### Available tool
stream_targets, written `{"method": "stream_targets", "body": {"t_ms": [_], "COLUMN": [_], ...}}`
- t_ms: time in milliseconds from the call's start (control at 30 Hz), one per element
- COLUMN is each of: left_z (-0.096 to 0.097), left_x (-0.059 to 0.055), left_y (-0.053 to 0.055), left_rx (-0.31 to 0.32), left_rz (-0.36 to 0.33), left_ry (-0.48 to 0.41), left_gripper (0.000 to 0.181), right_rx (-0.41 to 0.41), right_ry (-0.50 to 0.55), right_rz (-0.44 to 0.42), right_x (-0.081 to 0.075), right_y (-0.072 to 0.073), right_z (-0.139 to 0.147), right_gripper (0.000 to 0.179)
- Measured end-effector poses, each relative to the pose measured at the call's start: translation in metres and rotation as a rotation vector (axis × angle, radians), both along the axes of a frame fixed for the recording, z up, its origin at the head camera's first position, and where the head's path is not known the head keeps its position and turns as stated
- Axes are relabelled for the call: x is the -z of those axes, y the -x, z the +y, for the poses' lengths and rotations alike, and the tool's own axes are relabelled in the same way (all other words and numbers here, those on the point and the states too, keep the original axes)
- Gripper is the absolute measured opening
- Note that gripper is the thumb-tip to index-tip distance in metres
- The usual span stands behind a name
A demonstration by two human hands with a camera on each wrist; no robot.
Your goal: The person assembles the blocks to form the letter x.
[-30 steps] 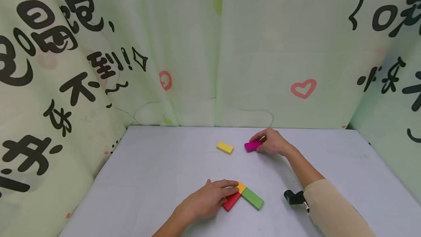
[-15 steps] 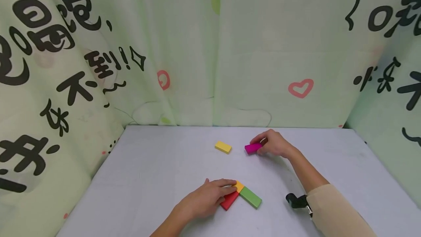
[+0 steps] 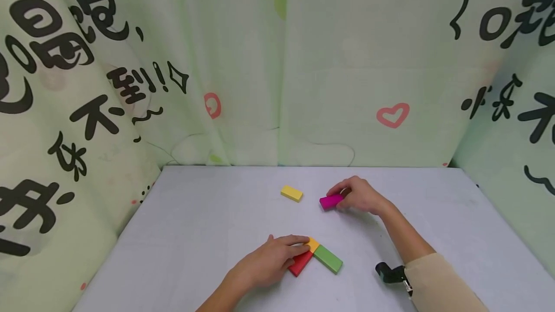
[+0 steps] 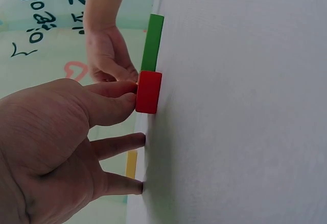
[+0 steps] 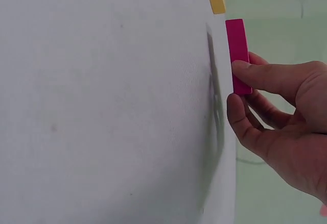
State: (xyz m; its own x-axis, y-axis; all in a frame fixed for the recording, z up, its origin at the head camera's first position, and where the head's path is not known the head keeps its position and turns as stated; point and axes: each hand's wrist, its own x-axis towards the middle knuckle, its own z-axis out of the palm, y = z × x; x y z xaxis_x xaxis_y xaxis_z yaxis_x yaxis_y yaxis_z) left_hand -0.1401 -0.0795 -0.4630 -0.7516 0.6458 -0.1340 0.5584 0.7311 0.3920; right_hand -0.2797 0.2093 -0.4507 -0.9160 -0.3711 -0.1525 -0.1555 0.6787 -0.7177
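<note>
In the head view my left hand is at the row of blocks on the near table. Its thumb and front fingers pinch the red block, two other fingers reaching down to the tabletop. An orange block touches the red one's far end, partly under my fingertips. From there a green block slants away to the right, making a corner shape. Farther back, my right hand grips a magenta block between thumb and fingers, held just above the table with its shadow apart from it.
A yellow block lies at the back of the white table, left of the magenta one. Printed curtains enclose the back and sides. A black device sits at the right sleeve.
My right hand has come slightly nearer with the magenta block still in its grip. The left hand keeps its place on the blocks. The head view has shifted a little.
</note>
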Motion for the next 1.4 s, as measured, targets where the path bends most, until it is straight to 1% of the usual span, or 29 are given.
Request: {"method": "stream_targets", "body": {"t_ms": [200,367,500,733,1100,1267,1400], "left_z": [-0.002,-0.001,-0.001,-0.001,-0.001,-0.001,0.0], "left_x": [-0.001,0.0,0.001,0.001,0.002,0.001,0.0], "left_y": [-0.001,-0.001,-0.001,0.0,0.001,0.0,0.001], "left_rx": [0.005,0.001,0.0,0.005,0.007,0.007,-0.001], "left_rz": [0.016,0.004,0.006,0.011,0.026,0.009,-0.001], "left_ry": [-0.011,-0.011,-0.013,-0.013,-0.011,-0.005,-0.004], "left_gripper": [0.046,0.046,0.046,0.045,0.046,0.047,0.047], "right_rx": [-0.03,-0.074,-0.086,-0.132,-0.137,-0.147,-0.17], "right_ry": [0.006,0.013,0.01,0.011,0.006,0.005,0.014], "right_rz": [0.005,0.017,0.018,0.04,0.04,0.05,0.067], "right_x": [-0.002,-0.004,-0.004,-0.006,-0.004,-0.001,0.0], "right_y": [-0.007,-0.011,-0.015,-0.022,-0.034,-0.037,-0.037], "right_z": [-0.004,-0.007,-0.009,-0.014,-0.018,-0.017,-0.017], "right_gripper": [0.034,0.032,0.032,0.03,0.028,0.028,0.028]}}
